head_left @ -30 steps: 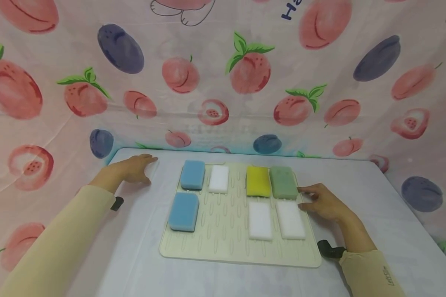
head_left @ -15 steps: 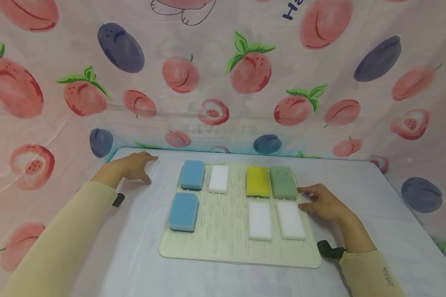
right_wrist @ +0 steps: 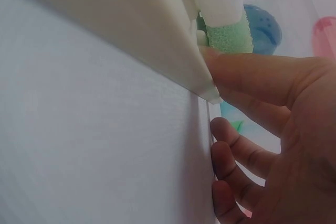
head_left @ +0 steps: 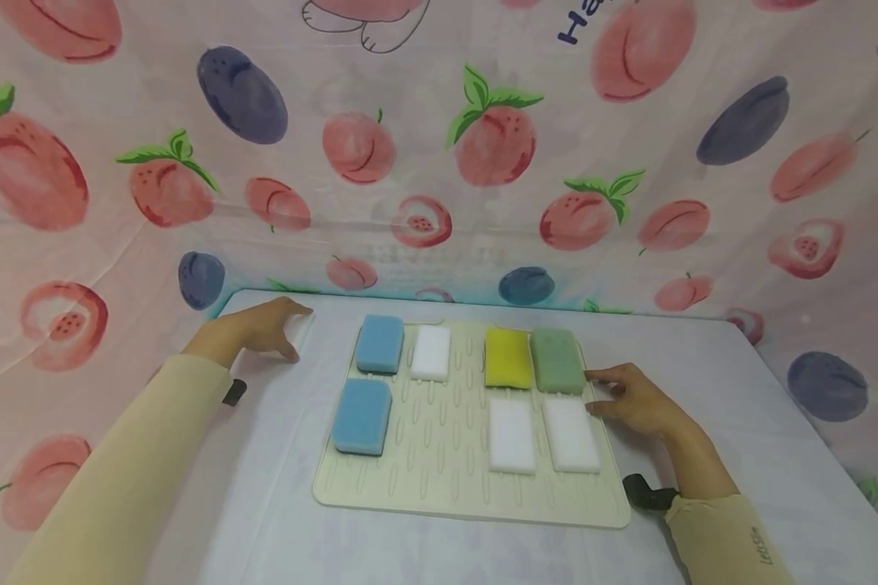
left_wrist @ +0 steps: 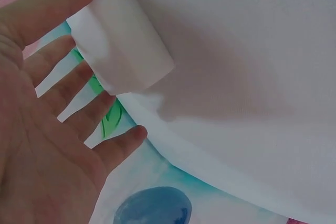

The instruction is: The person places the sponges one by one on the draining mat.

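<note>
In the head view, my left hand (head_left: 263, 327) hovers left of the cream ridged mat (head_left: 439, 479). The left wrist view shows a white sponge (left_wrist: 131, 35) pinched between its thumb and fingers, the other fingers spread. My right hand (head_left: 636, 398) rests at the mat's right edge, index finger and thumb touching it beside a green sponge (head_left: 558, 360) and a white sponge (head_left: 572, 433). Its other fingers curl near the tabletop in the right wrist view. A yellow sponge (head_left: 508, 357) and another white sponge (head_left: 511, 435) lie just left of these.
On the mat's left side lie two blue sponges, the far blue sponge (head_left: 380, 344) and the near blue sponge (head_left: 362, 416), plus a small white sponge (head_left: 431, 353). Behind the white-covered table (head_left: 424, 552) hangs a fruit-print cloth (head_left: 439, 146).
</note>
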### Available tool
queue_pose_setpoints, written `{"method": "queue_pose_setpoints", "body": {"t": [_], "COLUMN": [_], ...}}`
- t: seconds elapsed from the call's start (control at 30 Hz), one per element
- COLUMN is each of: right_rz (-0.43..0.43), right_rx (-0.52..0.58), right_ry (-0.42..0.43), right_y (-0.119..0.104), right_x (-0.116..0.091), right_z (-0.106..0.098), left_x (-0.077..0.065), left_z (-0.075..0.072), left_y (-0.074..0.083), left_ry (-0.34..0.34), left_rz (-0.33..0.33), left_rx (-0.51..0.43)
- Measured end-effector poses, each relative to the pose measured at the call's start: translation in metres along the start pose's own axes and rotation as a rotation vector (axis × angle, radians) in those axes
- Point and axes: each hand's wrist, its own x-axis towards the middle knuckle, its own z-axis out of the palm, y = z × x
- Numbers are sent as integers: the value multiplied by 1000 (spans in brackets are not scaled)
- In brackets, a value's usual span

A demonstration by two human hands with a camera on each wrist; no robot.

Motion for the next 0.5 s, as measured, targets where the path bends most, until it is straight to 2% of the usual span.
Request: {"method": "queue_pose_setpoints", "body": {"t": [0.23,0.5], "right_rz": [-16,-43], "right_rx": [-8,1], "right_ry": [12,28], "right_y": [2,4], "right_x": [1,2], "right_z": [0,1], "left_x": [1,1], "left_z": [0,-7], "left_y": [-2,0], "left_ry": [20,11], "left_rz": [10,-20], "left_rx": [-8,22]}}
